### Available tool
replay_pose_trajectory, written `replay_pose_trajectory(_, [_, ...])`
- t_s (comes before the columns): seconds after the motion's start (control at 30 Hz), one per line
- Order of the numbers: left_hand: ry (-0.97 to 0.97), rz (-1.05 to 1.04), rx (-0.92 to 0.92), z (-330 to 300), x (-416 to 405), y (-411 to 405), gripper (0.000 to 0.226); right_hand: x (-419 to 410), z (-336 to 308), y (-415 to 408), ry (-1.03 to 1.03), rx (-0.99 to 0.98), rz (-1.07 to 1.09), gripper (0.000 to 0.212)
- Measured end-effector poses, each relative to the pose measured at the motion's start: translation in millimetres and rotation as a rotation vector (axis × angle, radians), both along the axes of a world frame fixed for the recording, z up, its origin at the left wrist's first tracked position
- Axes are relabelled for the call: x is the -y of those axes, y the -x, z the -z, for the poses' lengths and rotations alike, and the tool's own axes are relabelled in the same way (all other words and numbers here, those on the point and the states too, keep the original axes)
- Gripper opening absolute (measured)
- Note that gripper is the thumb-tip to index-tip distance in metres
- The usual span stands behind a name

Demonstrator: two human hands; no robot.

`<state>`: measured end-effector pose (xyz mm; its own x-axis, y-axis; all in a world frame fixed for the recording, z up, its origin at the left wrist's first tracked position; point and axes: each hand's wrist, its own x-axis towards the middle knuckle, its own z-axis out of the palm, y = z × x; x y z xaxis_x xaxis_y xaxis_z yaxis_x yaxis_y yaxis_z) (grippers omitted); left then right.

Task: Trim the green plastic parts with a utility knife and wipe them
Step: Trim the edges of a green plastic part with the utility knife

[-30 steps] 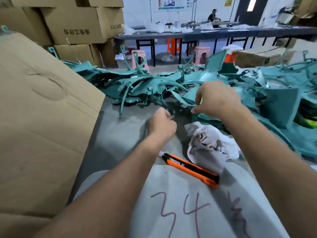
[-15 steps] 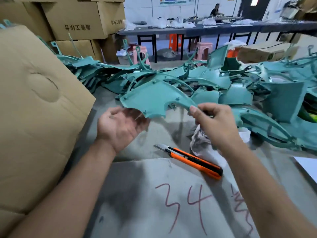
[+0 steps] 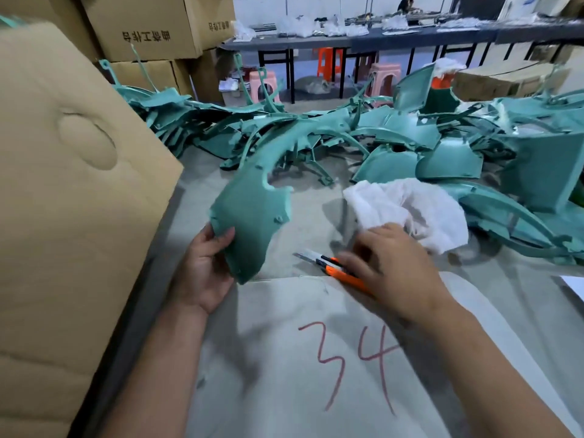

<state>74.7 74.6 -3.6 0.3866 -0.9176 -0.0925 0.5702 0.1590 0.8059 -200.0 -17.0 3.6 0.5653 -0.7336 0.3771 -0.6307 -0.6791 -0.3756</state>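
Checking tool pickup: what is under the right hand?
The right hand covers the rear of the orange utility knife; its blade end sticks out left on the grey table. The handle's end is hidden, as is any grip. The white cloth lies just beyond.

We see stacked brown cardboard boxes, a long dark table by the white wall, pink plastic stools.

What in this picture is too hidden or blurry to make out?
- Knife: in the head view the right hand covers its rear; motion blur hides whether it grips.
- Held green part: its far end merges with the pile.
- Cloth: the right hand covers its near edge.
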Motion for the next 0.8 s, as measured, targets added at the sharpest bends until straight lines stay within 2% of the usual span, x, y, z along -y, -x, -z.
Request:
replay_pose_trajectory(0.07, [0.05, -0.073, -0.007, -1.3, -1.8, 0.3, 0.047, -1.0, 5.3, -1.6, -0.095, -0.205, -0.026, 0.038])
replay_pose_trajectory(0.1, [0.064, -0.108, -0.006, -2.3, -2.6, 0.2, 0.049, -1.2, 6.1, -2.8, -0.099, -0.21, -0.027, 0.037])
replay_pose_trajectory(0.2, [0.034, -0.172, -0.046, -6.0, -1.4, 4.2, 0.047, -3.5, 3.7, -8.7, -0.004, 0.002, 0.032, 0.03])
replay_pose_trajectory(0.3, [-0.038, -0.189, -0.117, -8.0, 1.9, 10.5, 0.04, -11.5, 0.4, -14.7, 0.045, 0.231, 0.104, 0.037])
replay_pose_trajectory(0.37, [-0.051, -0.191, -0.125, -12.0, 3.8, 16.3, 0.038, -17.9, -0.4, -18.8, 0.058, 0.316, 0.097, 0.042])
replay_pose_trajectory(0.47, [-0.057, -0.196, -0.152, -13.9, 8.3, 32.0, 0.052, -26.9, -2.3, -27.0, 0.14, 0.264, 0.002, 0.042])
replay_pose_trajectory(0.6, [-0.1, -0.246, -0.296, -12.5, 14.4, 54.3, 0.037, -33.9, 1.0, -36.1, 0.111, 0.231, -0.145, 0.022])
replay_pose_trajectory(0.73, [-0.12, -0.39, -0.284, -13.2, 15.6, 59.0, 0.031, -34.8, 5.4, -37.7, 0.123, 0.175, -0.144, 0.023])
replay_pose_trajectory(0.8, [-0.131, -0.443, -0.266, -14.8, 12.6, 58.9, 0.035, -37.0, 4.7, -38.1, 0.152, 0.184, -0.137, 0.028])
